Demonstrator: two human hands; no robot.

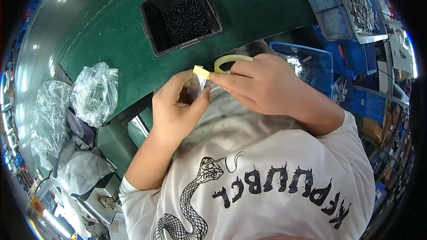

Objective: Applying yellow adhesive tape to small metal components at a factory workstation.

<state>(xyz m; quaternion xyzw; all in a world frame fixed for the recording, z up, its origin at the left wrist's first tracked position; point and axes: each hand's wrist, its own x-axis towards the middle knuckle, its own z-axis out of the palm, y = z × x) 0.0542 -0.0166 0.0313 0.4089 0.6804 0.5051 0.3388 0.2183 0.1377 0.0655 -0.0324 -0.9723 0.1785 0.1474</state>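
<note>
The green table (262, 4) stretched before you, bearing a black bin (153, 20); nearer you, your right hand (271, 84) and left hand (175, 106) almost met, the right's fingers clasping a tape roll (230, 58), the left's pinching clear plastic (195, 87), a yellow strip (201, 72) at its top touching your right forefinger

Head-worn fisheye, close above hands (273, 84), facing down.
</note>
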